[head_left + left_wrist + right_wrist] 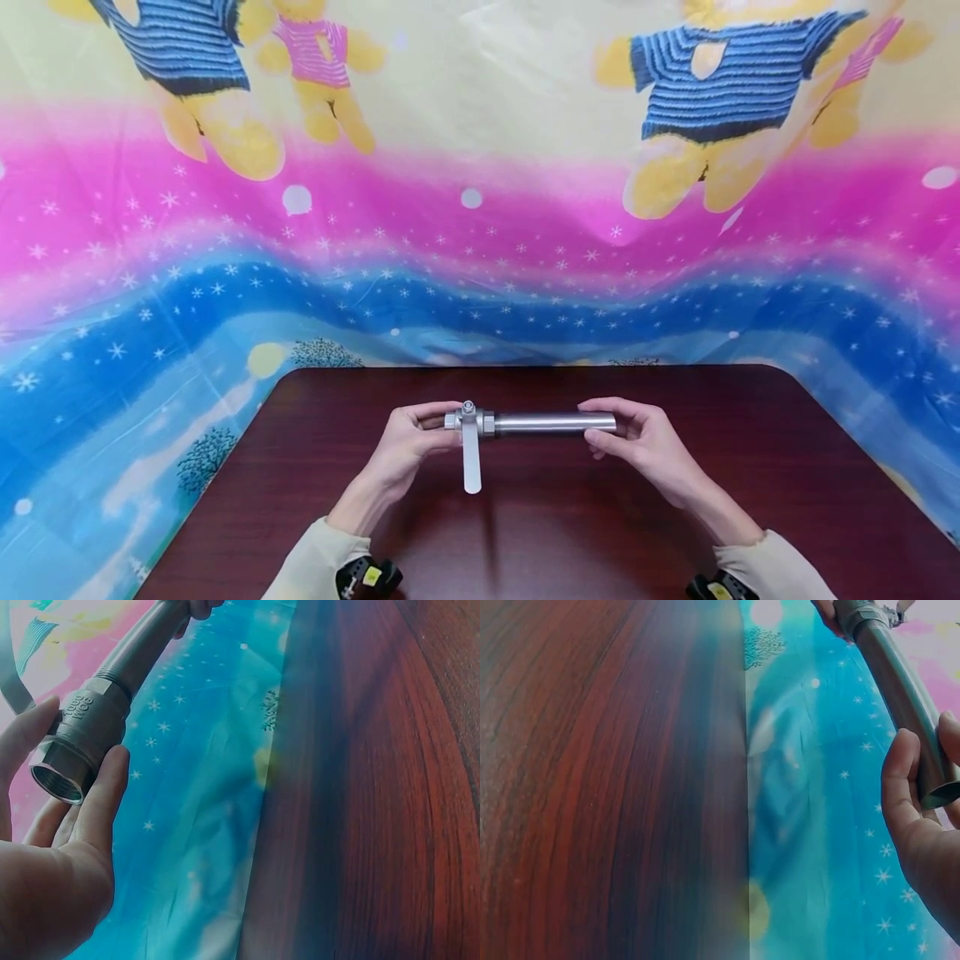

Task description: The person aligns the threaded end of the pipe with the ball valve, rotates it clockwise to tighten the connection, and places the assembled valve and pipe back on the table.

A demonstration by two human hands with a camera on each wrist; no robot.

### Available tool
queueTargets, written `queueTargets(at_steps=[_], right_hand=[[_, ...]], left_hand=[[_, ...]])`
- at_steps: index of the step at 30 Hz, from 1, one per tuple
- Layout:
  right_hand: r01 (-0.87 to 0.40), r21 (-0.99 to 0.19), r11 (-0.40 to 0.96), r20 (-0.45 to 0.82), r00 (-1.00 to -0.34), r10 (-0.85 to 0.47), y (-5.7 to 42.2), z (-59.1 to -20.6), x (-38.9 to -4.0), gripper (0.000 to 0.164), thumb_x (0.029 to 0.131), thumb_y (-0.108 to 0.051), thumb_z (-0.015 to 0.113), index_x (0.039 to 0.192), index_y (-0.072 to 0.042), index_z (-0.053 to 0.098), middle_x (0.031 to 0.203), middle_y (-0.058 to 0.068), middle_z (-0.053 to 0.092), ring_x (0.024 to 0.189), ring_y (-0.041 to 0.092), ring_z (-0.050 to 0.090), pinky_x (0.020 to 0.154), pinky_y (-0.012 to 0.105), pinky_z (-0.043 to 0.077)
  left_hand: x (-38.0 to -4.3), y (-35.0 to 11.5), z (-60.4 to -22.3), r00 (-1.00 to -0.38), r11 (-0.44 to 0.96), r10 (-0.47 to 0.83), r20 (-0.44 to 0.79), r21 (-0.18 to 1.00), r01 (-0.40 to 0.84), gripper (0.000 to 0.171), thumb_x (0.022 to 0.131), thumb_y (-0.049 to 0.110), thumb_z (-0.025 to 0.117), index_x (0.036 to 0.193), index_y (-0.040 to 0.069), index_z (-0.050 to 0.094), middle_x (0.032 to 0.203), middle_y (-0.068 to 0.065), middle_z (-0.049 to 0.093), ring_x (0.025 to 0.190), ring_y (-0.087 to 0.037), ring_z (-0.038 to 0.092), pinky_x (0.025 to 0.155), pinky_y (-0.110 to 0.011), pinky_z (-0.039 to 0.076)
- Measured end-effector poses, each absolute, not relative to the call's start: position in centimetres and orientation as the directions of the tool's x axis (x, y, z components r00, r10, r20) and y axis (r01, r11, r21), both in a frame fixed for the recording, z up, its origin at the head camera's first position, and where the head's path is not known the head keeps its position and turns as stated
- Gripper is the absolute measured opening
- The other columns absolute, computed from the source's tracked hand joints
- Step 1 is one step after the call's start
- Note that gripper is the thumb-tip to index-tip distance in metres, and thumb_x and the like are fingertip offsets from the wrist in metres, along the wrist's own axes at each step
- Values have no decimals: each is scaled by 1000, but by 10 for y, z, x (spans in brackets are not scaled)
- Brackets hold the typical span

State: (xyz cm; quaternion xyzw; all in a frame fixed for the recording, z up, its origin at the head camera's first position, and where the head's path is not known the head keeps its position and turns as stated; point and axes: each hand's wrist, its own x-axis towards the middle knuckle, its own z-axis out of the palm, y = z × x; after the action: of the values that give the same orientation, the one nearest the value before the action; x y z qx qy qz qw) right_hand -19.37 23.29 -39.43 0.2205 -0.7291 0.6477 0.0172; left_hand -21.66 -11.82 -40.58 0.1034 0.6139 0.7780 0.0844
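A metal ball valve [486,422] with a flat lever handle [471,462] is joined to a straight steel pipe [551,423]. The two form one piece, held level above the table, with the lever pointing toward me. My left hand [401,442] grips the valve's end between thumb and fingers; the left wrist view shows its threaded open mouth [58,784] and raised lettering on the valve body [82,712]. At the other end, my right hand [641,437] pinches the pipe near its open tip. In the right wrist view the pipe [900,682] runs away to the valve.
The dark reddish wooden table [600,517] has rounded far corners. Behind and beside it hangs a printed cloth [480,200] with bears and snowflakes. Black wrist straps [367,577] sit at both cream sleeves [318,558].
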Motion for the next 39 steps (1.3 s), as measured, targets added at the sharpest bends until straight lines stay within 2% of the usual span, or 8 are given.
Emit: queueTargets(at_steps=[6, 12, 19, 21, 27, 32, 35, 39], right_hand=[[-373, -928, -1, 354, -878, -323, 235, -398, -194, 42, 90, 9, 76, 130, 4, 64, 116, 14, 66, 79, 28, 72, 72, 39, 64], [-372, -928, 35, 345, -888, -305, 234, -399, -195, 40, 92, 6, 76, 131, 7, 65, 107, 15, 70, 76, 26, 72, 70, 39, 64], [-359, -928, 99, 319, -903, -287, 231, -399, -195, 36, 98, -3, 74, 133, 0, 68, 92, 14, 72, 73, 24, 70, 71, 37, 63], [-366, -926, 91, 327, -899, -291, 232, -399, -196, 37, 97, -2, 74, 133, 0, 68, 92, 13, 72, 73, 24, 70, 71, 37, 63], [-390, -921, 4, 366, -868, -336, 235, -402, -197, 45, 90, 9, 76, 133, 6, 65, 109, 14, 71, 77, 24, 73, 70, 43, 64], [-411, -911, 26, 378, -861, -341, 235, -403, -199, 41, 92, 10, 74, 132, 9, 64, 96, 14, 71, 73, 23, 71, 69, 41, 64], [-415, -906, 82, 370, -871, -323, 234, -404, -200, 38, 95, 5, 74, 131, 8, 65, 93, 16, 71, 73, 25, 72, 69, 39, 63], [-412, -902, 129, 358, -881, -309, 234, -403, -200, 35, 97, -1, 74, 130, 6, 67, 101, 28, 69, 77, 31, 73, 71, 37, 63]], left_hand=[[-216, -117, -407, -965, -237, 256, 55, 972, -7, 52, 83, -11, 74, 133, -14, 64, 110, -16, 77, 94, -19, 75, 85, -34, 62], [-216, -117, -407, -966, -239, 251, 54, 971, -8, 52, 83, -11, 75, 133, -14, 64, 110, -17, 76, 95, -19, 75, 86, -35, 62], [-215, -119, -409, -967, -241, 248, 65, 971, 3, 51, 82, -12, 74, 132, -15, 64, 111, -20, 75, 96, -20, 75, 86, -35, 62], [-215, -120, -410, -965, -244, 253, 70, 970, 7, 50, 83, -12, 74, 132, -15, 64, 111, -20, 75, 96, -20, 75, 87, -35, 62], [-216, -118, -410, -964, -259, 256, 70, 966, 1, 50, 83, -12, 75, 132, -14, 64, 110, -18, 76, 96, -21, 75, 88, -37, 62], [-216, -118, -410, -963, -268, 259, 73, 963, 1, 51, 82, -12, 75, 131, -14, 64, 108, -16, 76, 94, -20, 75, 87, -37, 62], [-215, -118, -409, -963, -272, 259, 75, 962, 2, 50, 82, -12, 75, 131, -13, 65, 108, -16, 77, 95, -20, 75, 86, -37, 62], [-216, -118, -408, -963, -274, 257, 75, 962, 2, 50, 83, -12, 75, 132, -13, 66, 108, -15, 77, 96, -20, 75, 87, -37, 62]])
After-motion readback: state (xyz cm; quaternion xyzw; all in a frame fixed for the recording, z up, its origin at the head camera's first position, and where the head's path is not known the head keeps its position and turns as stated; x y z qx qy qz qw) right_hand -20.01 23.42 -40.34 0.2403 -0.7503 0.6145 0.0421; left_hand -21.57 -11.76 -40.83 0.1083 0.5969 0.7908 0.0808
